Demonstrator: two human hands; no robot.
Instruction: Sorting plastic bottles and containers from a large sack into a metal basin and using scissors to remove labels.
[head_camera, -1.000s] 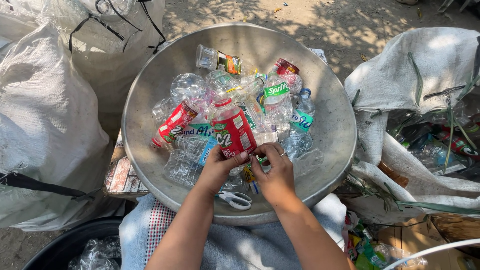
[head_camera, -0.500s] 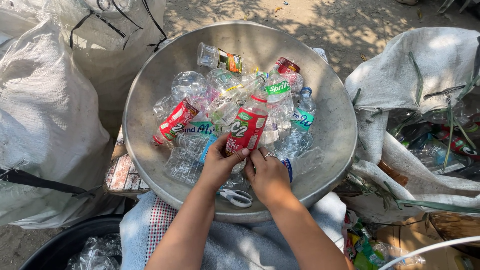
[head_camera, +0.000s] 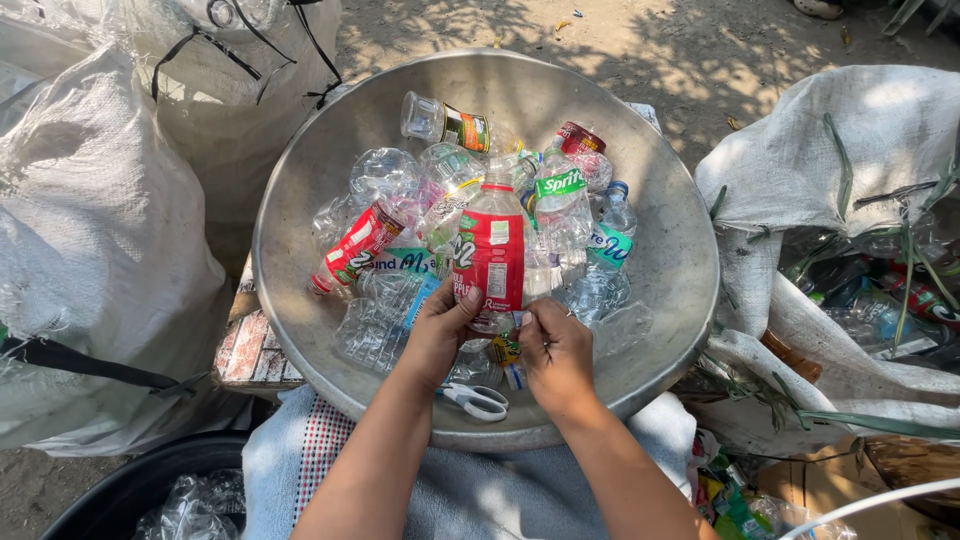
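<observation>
While held upright, red-labelled bottle, left hand, right hand, green-labelled bottle behind.

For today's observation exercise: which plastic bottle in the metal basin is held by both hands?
The red-labelled bottle, gripped near its lower end by left hand and right hand; the others lie loose.

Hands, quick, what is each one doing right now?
Left hand: closed around the lower end of the red-labelled plastic bottle.
Right hand: fingers pinched at the same bottle's lower end.
</observation>
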